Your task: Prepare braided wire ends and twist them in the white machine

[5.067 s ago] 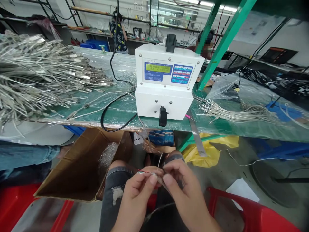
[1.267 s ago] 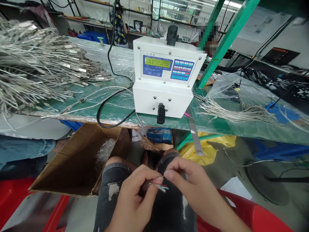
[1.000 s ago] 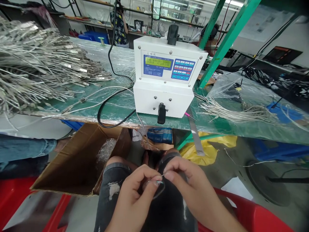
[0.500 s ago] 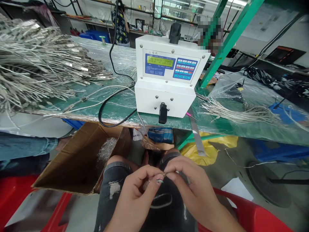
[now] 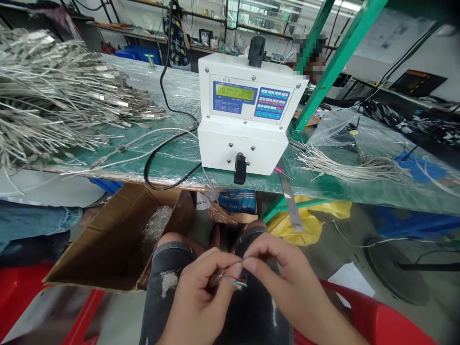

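Note:
My left hand is closed around a cable end, from which thin red, white and green wires stick out past the thumb. Against its fingertips, my right hand pinches thumb and forefinger together; whatever lies between them is too small to make out. Both hands are above my lap, below a white machine with a lit display and keypad. A large pile of pale cables covers the left of the table, and a smaller bundle lies right of the machine.
The green table edge runs across in front of my knees. An open cardboard box stands at left, beside another person's leg. A metal ruler overhangs the table edge. Red chair parts flank me. A black cable loops left of the machine.
The coloured wires now show more clearly beyond my left thumb. The pale loop seen under my hands is gone from view. The view has shifted slightly.

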Demonstrator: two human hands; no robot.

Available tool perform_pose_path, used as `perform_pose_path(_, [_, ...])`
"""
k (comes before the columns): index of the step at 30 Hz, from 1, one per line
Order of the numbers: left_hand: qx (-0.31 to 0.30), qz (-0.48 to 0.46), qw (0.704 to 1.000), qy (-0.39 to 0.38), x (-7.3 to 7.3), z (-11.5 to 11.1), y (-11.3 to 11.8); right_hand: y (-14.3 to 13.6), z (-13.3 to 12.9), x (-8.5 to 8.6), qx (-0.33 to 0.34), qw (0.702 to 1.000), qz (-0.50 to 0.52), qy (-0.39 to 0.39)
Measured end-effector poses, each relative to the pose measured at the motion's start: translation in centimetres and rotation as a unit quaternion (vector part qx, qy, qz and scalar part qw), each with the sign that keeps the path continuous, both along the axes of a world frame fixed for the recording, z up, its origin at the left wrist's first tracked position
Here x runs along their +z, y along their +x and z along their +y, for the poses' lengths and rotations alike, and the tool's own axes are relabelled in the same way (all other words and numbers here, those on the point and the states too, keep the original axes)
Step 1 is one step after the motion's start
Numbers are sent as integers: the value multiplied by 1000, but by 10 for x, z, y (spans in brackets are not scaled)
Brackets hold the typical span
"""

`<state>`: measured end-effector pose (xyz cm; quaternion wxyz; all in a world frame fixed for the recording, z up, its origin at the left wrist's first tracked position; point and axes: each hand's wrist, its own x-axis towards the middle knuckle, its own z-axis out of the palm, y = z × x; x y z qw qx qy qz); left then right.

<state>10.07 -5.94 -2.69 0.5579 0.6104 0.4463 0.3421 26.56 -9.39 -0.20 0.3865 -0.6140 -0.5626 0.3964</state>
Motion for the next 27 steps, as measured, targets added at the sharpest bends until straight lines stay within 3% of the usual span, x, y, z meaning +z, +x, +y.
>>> perform_pose_path(6, [-3,-32,987,-156,6,3,4,3,-3,-3,36,995,-30,94])
perform_pose_path(9, [0,-40,985,-167,8,4,6,6,-2,-7,6,996,47,76])
perform_pose_path(12, [9,-25,990,-139,6,5,5,11,2,-9,-84,981,173,19])
perform_pose_path(14, [13,-14,994,-107,3,5,3,15,4,-8,-121,974,189,-7])
perform_pose_path(19, [-35,24,996,76,-8,2,-6,12,3,1,-26,981,152,-115])
perform_pose_path(22, [-47,54,982,176,-10,0,-10,6,2,4,-11,977,144,-158])
perform_pose_path(25, [-51,69,976,202,-11,0,-10,3,1,5,-17,979,118,-163])
perform_pose_path(27, [-60,62,983,164,-11,0,-9,3,1,5,-6,990,61,-126])
